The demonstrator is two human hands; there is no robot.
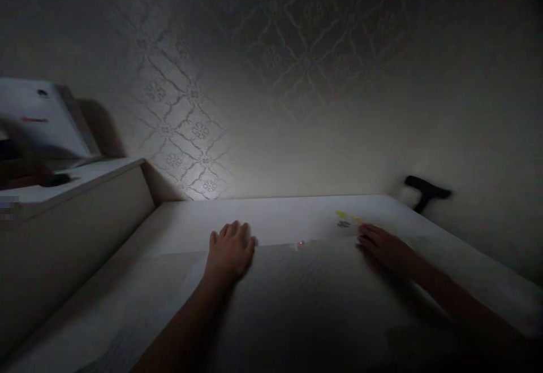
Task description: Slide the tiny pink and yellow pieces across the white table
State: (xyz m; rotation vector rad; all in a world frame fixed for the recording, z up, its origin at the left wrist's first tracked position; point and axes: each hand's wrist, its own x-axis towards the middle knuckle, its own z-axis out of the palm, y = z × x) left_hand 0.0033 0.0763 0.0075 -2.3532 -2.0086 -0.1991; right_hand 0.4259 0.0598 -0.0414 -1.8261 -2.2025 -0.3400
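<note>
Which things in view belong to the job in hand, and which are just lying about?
Apparently in use:
pale sheet, left hand at its far edge
white tabletop beneath it
yellow mark near the right hand

Apparently just lying about:
white box at left
black T-shaped object by the tabletop's right edge

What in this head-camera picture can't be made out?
All in the head view:
Left hand: its palm is hidden by the hand's own back.
Right hand: fingertips blurred, so any grip is unclear.
Pinkish spot: too small to identify.
Sheet: near end cut off by the bottom edge.
White box: print blurred.
Dark item at left: blurred.
</note>
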